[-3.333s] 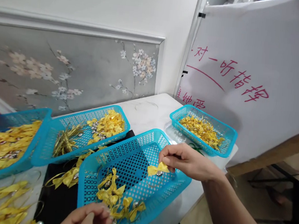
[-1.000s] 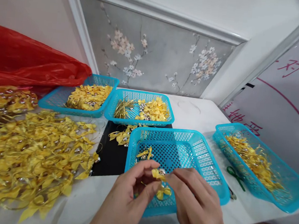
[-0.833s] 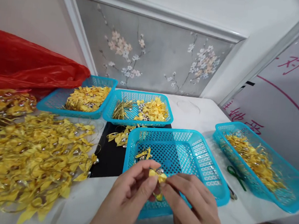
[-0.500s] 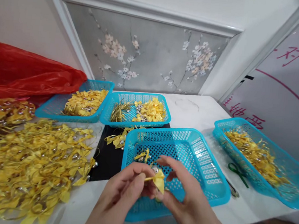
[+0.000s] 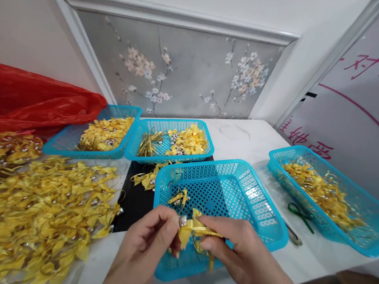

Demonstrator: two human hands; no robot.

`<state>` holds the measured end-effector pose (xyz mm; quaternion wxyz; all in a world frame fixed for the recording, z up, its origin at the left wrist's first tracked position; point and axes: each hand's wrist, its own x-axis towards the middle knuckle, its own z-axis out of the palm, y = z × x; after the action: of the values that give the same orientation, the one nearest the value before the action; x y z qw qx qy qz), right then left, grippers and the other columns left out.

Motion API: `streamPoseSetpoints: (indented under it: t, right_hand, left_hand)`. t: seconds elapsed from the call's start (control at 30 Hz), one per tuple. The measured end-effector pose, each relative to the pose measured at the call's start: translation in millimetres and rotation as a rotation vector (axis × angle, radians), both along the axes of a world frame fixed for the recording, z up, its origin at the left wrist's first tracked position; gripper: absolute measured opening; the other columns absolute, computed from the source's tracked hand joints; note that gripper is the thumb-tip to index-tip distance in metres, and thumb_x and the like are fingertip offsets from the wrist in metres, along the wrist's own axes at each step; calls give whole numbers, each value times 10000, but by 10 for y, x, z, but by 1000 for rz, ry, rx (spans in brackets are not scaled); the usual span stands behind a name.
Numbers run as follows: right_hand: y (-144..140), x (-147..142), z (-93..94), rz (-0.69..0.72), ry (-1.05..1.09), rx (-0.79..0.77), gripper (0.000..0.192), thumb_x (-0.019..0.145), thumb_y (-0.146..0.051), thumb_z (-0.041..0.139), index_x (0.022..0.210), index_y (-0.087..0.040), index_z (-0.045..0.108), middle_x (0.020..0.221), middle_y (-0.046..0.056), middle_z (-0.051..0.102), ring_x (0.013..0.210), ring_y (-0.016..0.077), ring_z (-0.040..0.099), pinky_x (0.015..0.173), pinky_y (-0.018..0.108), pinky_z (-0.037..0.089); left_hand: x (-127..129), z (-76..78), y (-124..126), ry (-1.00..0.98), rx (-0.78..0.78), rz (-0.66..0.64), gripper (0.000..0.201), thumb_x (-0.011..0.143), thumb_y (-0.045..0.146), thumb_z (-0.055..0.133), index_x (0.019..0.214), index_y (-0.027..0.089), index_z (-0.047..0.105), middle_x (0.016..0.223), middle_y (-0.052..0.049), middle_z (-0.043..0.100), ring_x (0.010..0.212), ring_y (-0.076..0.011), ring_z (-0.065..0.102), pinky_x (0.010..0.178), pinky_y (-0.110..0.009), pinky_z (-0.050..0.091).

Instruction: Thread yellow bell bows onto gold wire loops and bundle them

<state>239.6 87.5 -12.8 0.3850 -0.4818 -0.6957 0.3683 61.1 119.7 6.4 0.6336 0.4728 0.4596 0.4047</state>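
Over the near blue basket (image 5: 193,272), my two hands work on one yellow ribbon bow (image 5: 186,233) with a silver bell (image 5: 182,221) and gold cord. My left hand (image 5: 149,241) is closed, its thumb and forefinger pinching at the bell side of the bow. My right hand (image 5: 243,243) grips the other side, with thumb and forefinger closed on the ribbon and cord. Loops of ribbon hang below the right fingers. Inside the basket, behind my hands, lies a small cluster of bows with bells (image 5: 179,197).
A large heap of yellow bows (image 5: 35,216) covers the left of the table beside a red plastic bag (image 5: 36,96). Blue baskets of bows stand at the back left (image 5: 60,146), back middle (image 5: 167,123) and right (image 5: 368,201). Green-handled scissors (image 5: 301,215) lie near the right basket.
The bow has turned between my hands; its bell now faces the left fingers. My right hand has closed from spread fingers onto the ribbon and cord. The view has shifted slightly.
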Motion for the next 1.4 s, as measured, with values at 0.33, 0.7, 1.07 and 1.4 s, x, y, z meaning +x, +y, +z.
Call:
streamPoseSetpoints:
  t: [0.33, 0.7, 1.07, 1.4]
  right_hand:
    - [62, 73, -116, -106, 99, 22, 135, 901, -227, 587, 993, -235, 686, 743, -11, 622, 656, 131, 548, 593, 247, 445]
    - [144, 114, -211, -209, -167, 37, 244, 947, -182, 461, 801, -188, 656, 744, 27, 659, 684, 170, 595, 619, 289, 424]
    - [102, 113, -72, -113, -278, -42, 293, 948, -209, 478, 673, -189, 575, 633, -23, 528, 614, 131, 519, 568, 266, 341]
    - [125, -80, -89, -220, 27, -152, 331, 965, -313, 378, 658, -211, 452, 504, -57, 441, 439, 97, 432, 412, 197, 319]
  left_hand:
    - [-49, -7, 66, -232, -201, 103, 145, 813, 349, 695, 772, 233, 619, 592, 48, 565, 568, -93, 480, 518, -159, 414]
    - [-16, -43, 66, -183, -161, 100, 135, 812, 331, 699, 763, 224, 632, 628, 42, 565, 604, -92, 494, 544, -157, 415]
    - [-47, -65, 70, -232, -81, 181, 131, 814, 316, 694, 750, 218, 636, 724, 40, 489, 672, -100, 448, 614, -158, 428]
    - [83, 13, -85, 44, 21, -198, 231, 828, 380, 643, 681, 206, 608, 599, 32, 531, 560, -116, 488, 542, -214, 357]
